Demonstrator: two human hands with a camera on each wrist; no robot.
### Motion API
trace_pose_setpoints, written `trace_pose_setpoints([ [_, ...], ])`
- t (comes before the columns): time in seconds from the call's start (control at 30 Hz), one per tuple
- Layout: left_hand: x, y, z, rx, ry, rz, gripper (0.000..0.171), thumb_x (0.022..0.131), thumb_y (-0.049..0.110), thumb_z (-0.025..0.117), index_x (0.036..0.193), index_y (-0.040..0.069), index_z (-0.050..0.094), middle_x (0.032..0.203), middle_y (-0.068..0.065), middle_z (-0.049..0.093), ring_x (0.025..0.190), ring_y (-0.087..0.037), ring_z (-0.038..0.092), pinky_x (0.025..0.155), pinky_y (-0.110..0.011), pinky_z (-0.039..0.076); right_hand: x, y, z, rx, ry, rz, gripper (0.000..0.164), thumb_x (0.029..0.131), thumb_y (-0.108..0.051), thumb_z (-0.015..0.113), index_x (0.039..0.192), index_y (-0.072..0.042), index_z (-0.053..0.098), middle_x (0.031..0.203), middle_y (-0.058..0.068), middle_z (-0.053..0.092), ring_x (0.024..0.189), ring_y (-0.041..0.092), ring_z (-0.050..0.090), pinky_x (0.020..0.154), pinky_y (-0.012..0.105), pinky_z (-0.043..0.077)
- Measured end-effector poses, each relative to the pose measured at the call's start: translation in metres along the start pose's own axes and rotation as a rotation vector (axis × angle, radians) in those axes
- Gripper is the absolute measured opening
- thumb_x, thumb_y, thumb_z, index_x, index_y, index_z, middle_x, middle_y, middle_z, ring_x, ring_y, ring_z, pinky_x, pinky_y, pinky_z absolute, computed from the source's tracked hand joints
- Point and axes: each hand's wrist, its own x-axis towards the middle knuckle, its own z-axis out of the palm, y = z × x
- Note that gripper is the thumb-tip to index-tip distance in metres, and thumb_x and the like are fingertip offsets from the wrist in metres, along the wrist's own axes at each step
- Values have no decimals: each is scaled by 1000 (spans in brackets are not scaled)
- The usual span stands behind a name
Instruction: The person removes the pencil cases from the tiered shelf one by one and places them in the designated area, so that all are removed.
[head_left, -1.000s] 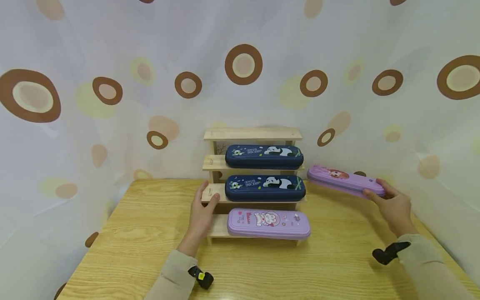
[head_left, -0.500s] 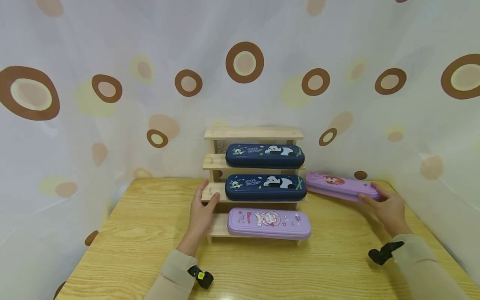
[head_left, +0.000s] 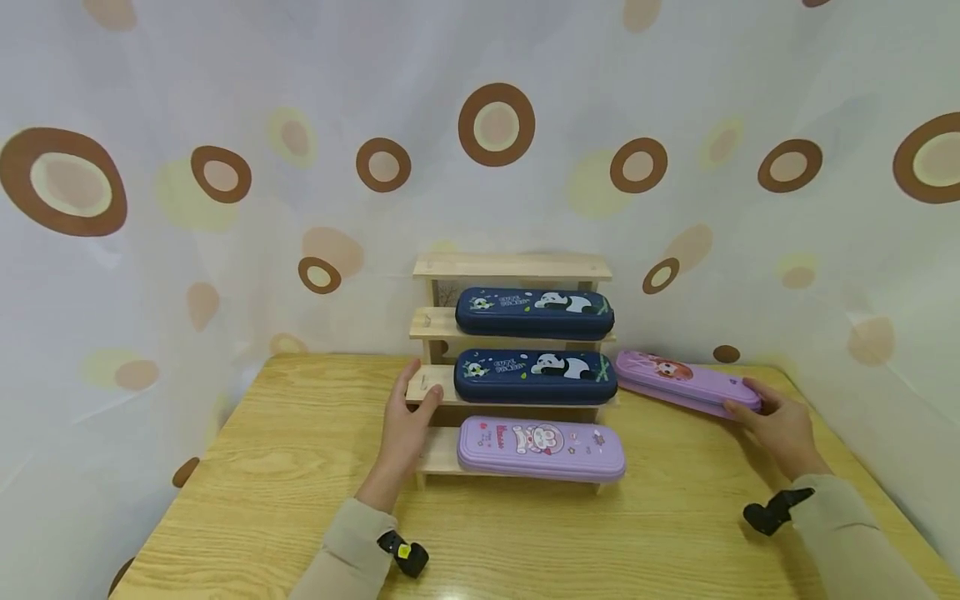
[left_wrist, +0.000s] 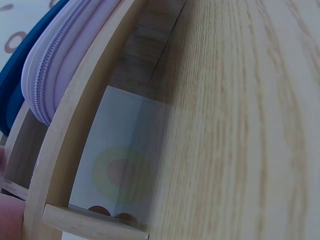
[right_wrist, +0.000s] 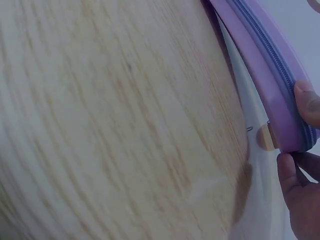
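A purple pencil case with a girl's picture lies slanted in the right hand, which pinches its right end. In the right wrist view, the thumb and fingers hold that end of the zippered case. The left hand holds the left end of a stepped wooden rack, thumb at the front of the second step from the bottom. On this step rests a navy panda pencil case; another navy panda case sits one step higher. A lilac rabbit pencil case occupies the bottom step.
The rack's top step is bare. It all stands on a wood-grain table, against a white curtain with brown and yellow circles. Each wrist wears a small black camera. The held case's left end is close to the rack's right side.
The right hand has lowered the girl-print pencil case towards the table, and it has shifted slightly left before easing back. The left hand stays at the rack. The head view has shifted slightly.
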Motion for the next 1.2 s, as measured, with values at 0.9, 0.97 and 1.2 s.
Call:
trace_pose_setpoints([
  [0.9, -17, 38, 0, 4, -18, -30, 59, 100, 14, 58, 153, 11, 32, 157, -12, 30, 144, -28, 26, 117, -44, 22, -8, -28, -6, 112, -17, 24, 80, 97, -43, 60, 155, -2, 24, 156, 30, 19, 134, 56, 28, 87, 29, 51],
  [0.97, -17, 38, 0, 5, -20, -33, 59, 100, 15, 58, 153, 11, 32, 158, -12, 30, 145, -28, 25, 118, -44, 22, -10, -31, -4, 138, 2, 2, 78, 97, -41, 61, 155, -3, 26, 158, 21, 25, 137, 48, 28, 78, 12, 46],
  [1.2, -18, 38, 0, 10, -25, -33, 59, 100, 16, 58, 154, 11, 32, 158, -11, 29, 145, -28, 23, 118, -45, 21, -14, -51, 5, 238, 57, -85, 68, 96, -33, 65, 154, -10, 35, 146, -2, 44, 131, 18, 38, 81, 3, 39],
])
